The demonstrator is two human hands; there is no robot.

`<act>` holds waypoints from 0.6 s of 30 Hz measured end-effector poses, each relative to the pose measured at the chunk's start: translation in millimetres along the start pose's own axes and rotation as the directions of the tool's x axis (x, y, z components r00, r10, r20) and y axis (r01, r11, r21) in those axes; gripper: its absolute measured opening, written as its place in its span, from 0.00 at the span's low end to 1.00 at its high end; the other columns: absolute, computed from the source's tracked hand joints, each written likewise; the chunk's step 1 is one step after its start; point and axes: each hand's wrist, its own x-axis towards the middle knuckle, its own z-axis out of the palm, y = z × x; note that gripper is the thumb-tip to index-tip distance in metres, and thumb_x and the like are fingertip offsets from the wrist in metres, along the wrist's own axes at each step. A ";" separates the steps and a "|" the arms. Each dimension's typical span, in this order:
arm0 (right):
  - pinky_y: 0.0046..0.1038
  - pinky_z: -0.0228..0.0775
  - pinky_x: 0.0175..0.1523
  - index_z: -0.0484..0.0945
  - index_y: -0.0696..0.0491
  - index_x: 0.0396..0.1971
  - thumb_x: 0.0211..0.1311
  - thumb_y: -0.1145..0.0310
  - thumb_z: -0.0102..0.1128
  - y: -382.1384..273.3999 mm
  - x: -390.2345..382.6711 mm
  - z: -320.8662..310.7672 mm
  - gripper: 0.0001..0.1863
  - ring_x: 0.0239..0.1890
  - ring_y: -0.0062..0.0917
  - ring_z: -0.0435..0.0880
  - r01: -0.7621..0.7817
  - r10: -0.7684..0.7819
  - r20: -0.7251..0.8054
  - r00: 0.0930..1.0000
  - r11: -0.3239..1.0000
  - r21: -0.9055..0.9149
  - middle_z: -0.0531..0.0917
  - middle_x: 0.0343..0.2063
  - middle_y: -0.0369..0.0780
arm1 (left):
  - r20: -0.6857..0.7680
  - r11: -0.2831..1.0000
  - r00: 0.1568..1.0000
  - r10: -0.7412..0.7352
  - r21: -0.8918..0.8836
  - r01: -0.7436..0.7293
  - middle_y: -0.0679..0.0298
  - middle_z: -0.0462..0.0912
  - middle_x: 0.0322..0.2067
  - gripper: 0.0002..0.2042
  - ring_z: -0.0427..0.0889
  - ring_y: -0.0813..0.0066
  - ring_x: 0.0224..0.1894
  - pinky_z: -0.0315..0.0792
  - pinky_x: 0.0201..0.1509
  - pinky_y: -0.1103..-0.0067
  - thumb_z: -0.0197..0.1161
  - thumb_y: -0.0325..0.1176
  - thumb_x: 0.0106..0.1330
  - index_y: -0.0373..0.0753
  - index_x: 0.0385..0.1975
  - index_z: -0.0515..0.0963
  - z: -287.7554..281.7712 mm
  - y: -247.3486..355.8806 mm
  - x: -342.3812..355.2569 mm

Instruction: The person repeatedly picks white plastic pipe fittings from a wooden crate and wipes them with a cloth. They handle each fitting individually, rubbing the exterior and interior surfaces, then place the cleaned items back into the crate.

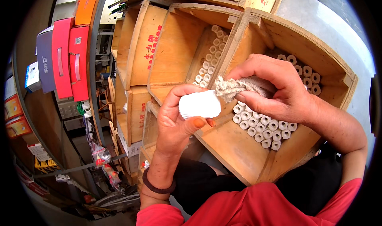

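Observation:
My left hand [175, 116] is closed round a small white block with rounded, ribbed edges [200, 105], its thumb along the lower side. Pinched between the thumb and fingers of my right hand [284, 90] is a crumpled grey-beige rag [243, 86]. The rag's frayed end reaches the right edge of the white block; whether they touch, I cannot tell. Below both hands stands an open wooden box [227, 146] holding rows of white hexagonal tubes [260, 127] with round holes. The material of the white block is not clear.
Another wooden box [187, 23] with more hexagonal tubes stands to the left. Beyond it are stacked wooden crates [145, 47] with red print. Shelving at the far left carries red boxes [79, 63], an orange box [87, 5] and bagged parts [99, 154].

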 end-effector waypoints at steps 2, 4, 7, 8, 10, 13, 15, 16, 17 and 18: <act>0.31 0.75 0.38 0.78 0.54 0.43 0.54 0.71 0.64 -0.8 0.8 3.4 0.15 0.34 0.36 0.82 0.011 -0.011 -0.009 1.000 0.999 0.052 0.81 0.33 0.42 | 0.019 0.998 1.000 -0.018 0.054 0.017 0.58 0.79 0.43 0.28 0.82 0.70 0.41 0.80 0.41 0.76 0.72 0.33 0.57 0.33 0.54 0.67 -0.6 -5.5 -2.0; 0.31 0.75 0.38 0.78 0.54 0.43 0.53 0.72 0.65 1.4 0.8 5.6 0.15 0.34 0.36 0.82 0.053 -0.054 0.008 0.999 0.996 0.068 0.81 0.33 0.42 | 0.010 0.996 0.999 -0.047 0.079 0.046 0.57 0.79 0.44 0.28 0.81 0.70 0.42 0.80 0.40 0.75 0.72 0.34 0.57 0.33 0.54 0.67 -0.1 -9.0 -1.4; 0.31 0.75 0.37 0.78 0.52 0.43 0.53 0.72 0.65 2.5 0.9 4.6 0.15 0.33 0.35 0.82 0.122 -0.127 0.094 0.987 0.991 0.054 0.80 0.32 0.41 | -0.069 0.996 0.995 -0.074 0.043 0.077 0.56 0.79 0.45 0.29 0.81 0.69 0.42 0.79 0.37 0.73 0.72 0.38 0.57 0.34 0.54 0.66 4.6 -9.1 1.4; 0.31 0.75 0.37 0.78 0.52 0.42 0.53 0.72 0.65 0.5 0.0 2.3 0.15 0.33 0.35 0.82 0.104 -0.108 0.137 0.985 0.994 0.037 0.80 0.32 0.41 | -0.109 0.998 0.992 -0.069 0.007 0.070 0.56 0.79 0.45 0.29 0.81 0.69 0.42 0.79 0.37 0.73 0.72 0.38 0.57 0.34 0.55 0.66 6.4 -9.1 2.8; 0.31 0.75 0.37 0.78 0.52 0.42 0.52 0.71 0.64 -2.3 -2.1 -1.9 0.15 0.32 0.35 0.82 0.068 -0.066 0.221 0.973 0.998 0.002 0.80 0.32 0.40 | -0.128 0.996 0.989 -0.077 -0.044 0.072 0.56 0.79 0.45 0.29 0.81 0.68 0.42 0.79 0.37 0.73 0.72 0.38 0.58 0.34 0.55 0.66 6.1 -8.3 3.7; 0.31 0.75 0.35 0.78 0.52 0.41 0.53 0.69 0.64 -0.6 0.0 -4.1 0.14 0.31 0.35 0.82 0.029 -0.014 0.104 0.994 0.989 -0.148 0.80 0.30 0.40 | -0.055 0.993 0.993 -0.102 -0.066 0.098 0.56 0.78 0.46 0.30 0.81 0.68 0.42 0.78 0.37 0.72 0.71 0.38 0.58 0.35 0.56 0.65 -1.0 -5.7 2.4; 0.30 0.75 0.35 0.78 0.52 0.42 0.54 0.67 0.63 -0.9 0.3 -3.7 0.14 0.31 0.35 0.82 -0.050 0.055 0.023 0.998 0.987 -0.155 0.80 0.30 0.41 | 0.010 0.993 0.994 -0.110 -0.048 0.111 0.55 0.78 0.47 0.30 0.81 0.67 0.42 0.78 0.37 0.71 0.71 0.39 0.58 0.35 0.56 0.65 -4.8 -7.8 0.9; 0.30 0.75 0.35 0.78 0.52 0.42 0.54 0.68 0.63 -1.6 0.5 -2.3 0.14 0.31 0.34 0.82 -0.036 0.038 0.012 0.999 0.991 -0.126 0.80 0.30 0.41 | 0.012 0.992 0.994 -0.113 -0.047 0.114 0.55 0.77 0.47 0.30 0.81 0.67 0.42 0.78 0.38 0.70 0.71 0.38 0.58 0.34 0.57 0.65 -3.9 -8.0 0.6; 0.30 0.75 0.36 0.78 0.52 0.42 0.54 0.68 0.63 -2.1 0.8 -0.6 0.14 0.32 0.34 0.82 -0.021 0.021 0.001 1.000 0.995 -0.097 0.81 0.30 0.41 | 0.014 0.992 0.993 -0.116 -0.046 0.117 0.55 0.77 0.48 0.30 0.81 0.67 0.42 0.78 0.39 0.70 0.71 0.37 0.58 0.34 0.57 0.65 -1.7 -8.3 0.6; 0.30 0.75 0.36 0.78 0.52 0.42 0.54 0.68 0.63 -1.6 1.0 1.1 0.14 0.32 0.34 0.83 -0.005 0.004 -0.011 1.000 0.998 -0.067 0.81 0.30 0.42 | 0.015 0.992 0.993 -0.119 -0.044 0.120 0.55 0.77 0.48 0.30 0.81 0.67 0.41 0.78 0.40 0.70 0.71 0.37 0.59 0.34 0.57 0.65 0.1 -8.8 0.6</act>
